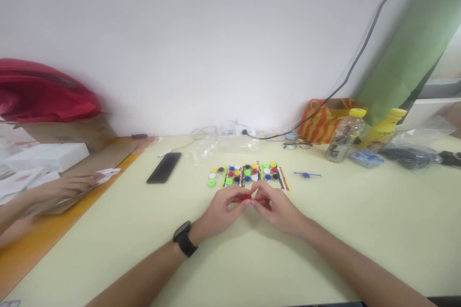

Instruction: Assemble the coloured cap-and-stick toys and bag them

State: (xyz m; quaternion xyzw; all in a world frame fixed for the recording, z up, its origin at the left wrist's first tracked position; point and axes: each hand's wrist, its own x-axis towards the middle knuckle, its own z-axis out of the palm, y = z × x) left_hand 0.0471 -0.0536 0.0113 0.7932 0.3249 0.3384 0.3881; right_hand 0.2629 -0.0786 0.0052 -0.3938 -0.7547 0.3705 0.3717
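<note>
My left hand (225,208) and my right hand (275,206) meet above the table, fingertips pinched together on a small red plastic piece (247,197). Its shape is mostly covered by the fingers. Just beyond them lie several small round discs (248,171) in green, white, red, yellow, blue and black, grouped in rows between thin coloured strips (284,179). A few loose discs (212,183) sit at the left of the rows. To the right rests a blue piece (306,175) with a round middle and two thin arms.
A black phone (164,168) lies at left. Eyeglasses (297,145), a clear bottle (345,136), a yellow bottle (384,129) and a striped bag (317,122) stand at the back right. Another person's hand (68,187) touches papers on cardboard at far left.
</note>
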